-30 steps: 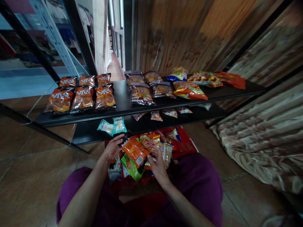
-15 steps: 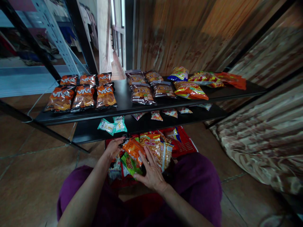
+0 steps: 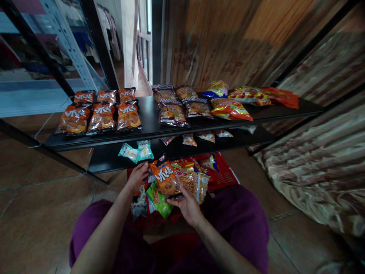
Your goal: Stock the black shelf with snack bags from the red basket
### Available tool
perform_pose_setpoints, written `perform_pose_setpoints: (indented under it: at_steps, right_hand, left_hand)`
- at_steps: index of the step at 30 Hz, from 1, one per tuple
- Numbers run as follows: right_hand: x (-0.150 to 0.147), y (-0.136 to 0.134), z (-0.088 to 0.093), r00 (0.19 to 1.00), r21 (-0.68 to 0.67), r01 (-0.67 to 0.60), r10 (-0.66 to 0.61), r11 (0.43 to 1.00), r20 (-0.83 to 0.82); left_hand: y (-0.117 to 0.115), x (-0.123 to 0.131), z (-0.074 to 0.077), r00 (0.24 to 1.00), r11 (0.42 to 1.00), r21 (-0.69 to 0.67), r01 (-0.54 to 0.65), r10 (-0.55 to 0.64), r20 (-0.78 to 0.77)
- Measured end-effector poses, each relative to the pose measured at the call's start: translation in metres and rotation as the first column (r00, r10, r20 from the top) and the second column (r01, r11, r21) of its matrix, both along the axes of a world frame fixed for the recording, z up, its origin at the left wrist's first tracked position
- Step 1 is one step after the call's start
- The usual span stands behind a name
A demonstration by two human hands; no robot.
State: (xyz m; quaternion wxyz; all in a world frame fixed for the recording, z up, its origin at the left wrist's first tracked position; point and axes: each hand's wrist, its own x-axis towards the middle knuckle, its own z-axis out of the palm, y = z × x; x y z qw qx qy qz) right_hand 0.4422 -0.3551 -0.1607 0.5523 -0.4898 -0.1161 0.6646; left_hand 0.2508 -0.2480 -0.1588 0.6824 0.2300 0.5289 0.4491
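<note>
An orange-and-black snack bag (image 3: 165,178) is tilted with its printed front toward me, above other packets. My right hand (image 3: 188,205) grips its lower right corner, the thumb at the bottom edge and the fingers along the side. Just off the bag's upper left edge is my left hand (image 3: 138,177), fingers extended; whether the fingertips still touch the bag is hard to see. Below the bag lies a green packet (image 3: 159,201). A yellow-orange noodle snack bag (image 3: 184,173) and a pale clear packet (image 3: 201,186) lie to its right.
A red box (image 3: 228,173) with packets stands between my knees, before a black two-tier rack (image 3: 148,131). Its upper shelf bears orange bags (image 3: 129,116), brown bags (image 3: 172,113) and a red-yellow bag (image 3: 230,109). Small teal packets (image 3: 129,152) lie below. A curtain (image 3: 308,152) hangs right.
The orange snack bag has been turned so its printed front now shows. My right hand has shifted down and right to its lower corner; my left hand has moved slightly off its top.
</note>
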Motion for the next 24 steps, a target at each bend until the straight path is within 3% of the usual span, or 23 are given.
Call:
perform_pose_setpoints:
  at_steps: [4,8,19,24]
  right_hand:
    - [0.001,0.001,0.005,0.983,-0.138,-0.033,0.007,0.99,-0.185]
    - [0.001,0.001,0.001,0.979,-0.243,-0.007,-0.042,0.97,-0.197]
    - [-0.005,-0.012,-0.015,0.99,-0.079,-0.116,0.108,0.99,-0.093]
    - [-0.007,-0.013,-0.022,0.993,-0.064,-0.086,0.08,0.994,-0.086]
  left_hand:
    - [-0.003,0.005,0.0,0.988,0.995,-0.023,0.096,-0.092,0.127]
    - [-0.002,0.008,0.0,0.989,0.999,-0.043,0.004,0.002,0.148]
    - [0.0,0.004,-0.006,0.984,0.988,-0.037,-0.152,0.155,0.089]
    - [0.001,0.004,-0.006,0.979,0.981,-0.015,-0.194,0.195,0.062]
